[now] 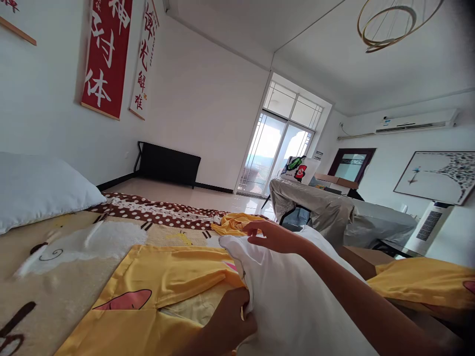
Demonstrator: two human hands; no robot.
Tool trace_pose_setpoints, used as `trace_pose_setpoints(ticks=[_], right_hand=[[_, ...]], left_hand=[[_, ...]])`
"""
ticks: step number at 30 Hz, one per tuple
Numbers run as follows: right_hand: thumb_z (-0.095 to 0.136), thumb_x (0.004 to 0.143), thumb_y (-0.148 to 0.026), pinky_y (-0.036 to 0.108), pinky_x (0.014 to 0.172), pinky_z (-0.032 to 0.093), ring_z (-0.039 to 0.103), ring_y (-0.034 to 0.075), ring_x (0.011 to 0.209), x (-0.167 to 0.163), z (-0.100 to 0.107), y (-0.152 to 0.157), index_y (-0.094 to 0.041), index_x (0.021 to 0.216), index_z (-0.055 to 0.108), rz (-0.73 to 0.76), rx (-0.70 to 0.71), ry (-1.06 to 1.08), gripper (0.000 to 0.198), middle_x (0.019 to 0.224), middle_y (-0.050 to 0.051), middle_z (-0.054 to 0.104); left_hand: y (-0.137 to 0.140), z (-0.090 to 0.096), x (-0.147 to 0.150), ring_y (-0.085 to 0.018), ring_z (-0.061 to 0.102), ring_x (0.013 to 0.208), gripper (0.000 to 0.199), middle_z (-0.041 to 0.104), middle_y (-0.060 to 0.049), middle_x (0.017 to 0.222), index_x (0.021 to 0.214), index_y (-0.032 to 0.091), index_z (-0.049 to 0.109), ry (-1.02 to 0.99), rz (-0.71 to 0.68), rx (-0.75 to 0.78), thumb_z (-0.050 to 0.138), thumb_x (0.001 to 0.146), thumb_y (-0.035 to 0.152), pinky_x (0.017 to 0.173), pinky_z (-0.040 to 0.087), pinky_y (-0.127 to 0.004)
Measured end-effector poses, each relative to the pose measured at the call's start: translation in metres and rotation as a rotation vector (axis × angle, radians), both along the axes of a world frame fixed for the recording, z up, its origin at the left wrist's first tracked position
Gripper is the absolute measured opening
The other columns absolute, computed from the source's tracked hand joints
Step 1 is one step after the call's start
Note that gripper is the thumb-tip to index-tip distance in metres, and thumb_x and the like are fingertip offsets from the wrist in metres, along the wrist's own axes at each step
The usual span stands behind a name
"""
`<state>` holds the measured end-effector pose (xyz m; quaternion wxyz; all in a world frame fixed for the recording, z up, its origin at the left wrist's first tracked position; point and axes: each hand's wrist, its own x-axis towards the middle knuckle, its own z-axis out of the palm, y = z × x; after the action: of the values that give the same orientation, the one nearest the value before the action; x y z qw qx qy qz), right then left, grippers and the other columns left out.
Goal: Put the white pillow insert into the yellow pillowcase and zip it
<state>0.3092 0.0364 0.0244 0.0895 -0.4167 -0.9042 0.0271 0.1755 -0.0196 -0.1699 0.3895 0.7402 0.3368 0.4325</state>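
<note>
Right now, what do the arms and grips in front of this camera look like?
They are human: the left grip and right grip are ungloved hands, with no cables or markings visible. The right forearm looks slim and bare, with no sleeve, watch or bracelet in view.

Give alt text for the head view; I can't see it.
A person's left hand curls at the edge of a white pillow beside a yellow cover; the right hand is at the pillow's far corner. The cover lies on a patterned blanket.
</note>
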Motion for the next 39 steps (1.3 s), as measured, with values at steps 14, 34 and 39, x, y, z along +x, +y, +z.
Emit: trace_pose_setpoints(ticks=[14,34,39], right_hand=[[0.066,0.073,-0.04,0.024,0.059,0.038,0.051,0.013,0.061,-0.029,-0.026,0.06,-0.016,0.074,0.066,0.032,-0.248,-0.207,0.024,0.068,0.0,0.061],[0.046,0.09,-0.029,0.026,0.069,0.033,0.039,0.011,0.059,-0.02,-0.053,-0.056,-0.019,0.057,0.034,0.202,0.232,0.115,0.036,0.058,-0.003,0.046],[0.048,0.089,-0.016,0.027,0.067,0.034,0.046,0.012,0.062,-0.012,-0.103,-0.115,-0.02,0.067,0.047,0.455,0.317,-0.138,0.023,0.066,-0.001,0.055]], left_hand=[[-0.001,0.007,-0.005,-0.011,0.037,0.063,0.021,0.042,0.003,0.067,0.064,0.02,0.033,0.193,-0.017,0.192,0.047,0.057,0.006,0.057,0.025,-0.025],[0.085,-0.04,-0.065,-0.01,0.04,0.057,0.01,0.042,0.006,0.057,0.065,0.02,0.037,0.359,0.231,0.194,0.044,0.07,0.019,0.055,0.028,-0.021],[0.077,-0.038,-0.063,-0.013,0.046,0.061,0.007,0.051,0.003,0.063,0.069,0.02,0.042,0.484,0.265,0.264,0.048,0.073,0.021,0.059,0.03,-0.024]])
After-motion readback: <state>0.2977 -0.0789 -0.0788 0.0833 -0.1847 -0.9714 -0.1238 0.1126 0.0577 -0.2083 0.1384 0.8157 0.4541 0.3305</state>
